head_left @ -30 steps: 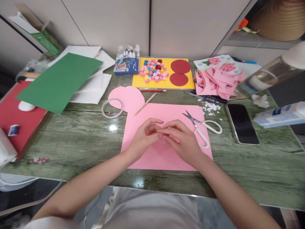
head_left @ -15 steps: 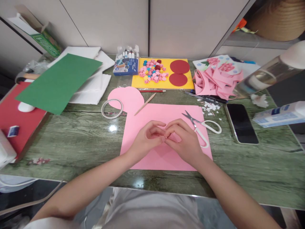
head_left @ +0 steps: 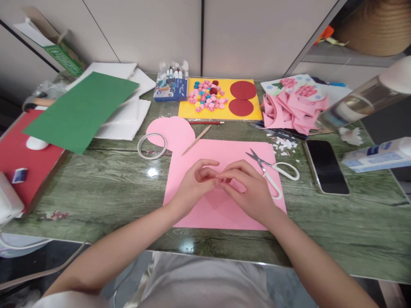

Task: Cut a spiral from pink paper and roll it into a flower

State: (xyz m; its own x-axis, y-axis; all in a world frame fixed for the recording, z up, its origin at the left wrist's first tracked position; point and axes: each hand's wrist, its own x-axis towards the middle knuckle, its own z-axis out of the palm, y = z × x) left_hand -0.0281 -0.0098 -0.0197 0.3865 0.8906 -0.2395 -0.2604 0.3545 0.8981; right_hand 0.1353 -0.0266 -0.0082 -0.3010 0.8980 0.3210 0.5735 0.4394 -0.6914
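Observation:
Over a pink paper sheet (head_left: 195, 218), my left hand (head_left: 197, 182) and my right hand (head_left: 248, 186) meet fingertip to fingertip. Both are closed in a pinch around something small, mostly hidden by the fingers; its kind cannot be made out. White-handled scissors (head_left: 268, 169) lie partly spread on the sheet's right side, just beyond my right hand. A pointed wooden stick (head_left: 197, 140) rests at the sheet's upper left corner. Beside it are pink paper circles (head_left: 176, 130) and a roll of white tape (head_left: 139, 147).
Behind stands a yellow sheet (head_left: 221, 115) bearing small coloured paper pieces (head_left: 207, 96) and dark red circles (head_left: 243, 90). A phone (head_left: 327, 167), pink scraps (head_left: 292, 111) and a bottle (head_left: 359, 98) are on the right. Green paper (head_left: 81, 111) and a marker box (head_left: 170, 88) lie left and back.
The fingers have shifted slightly: my right fingertips reach a little further left over the left thumb, and my left index finger has moved slightly. Both hands stay together above the pink sheet.

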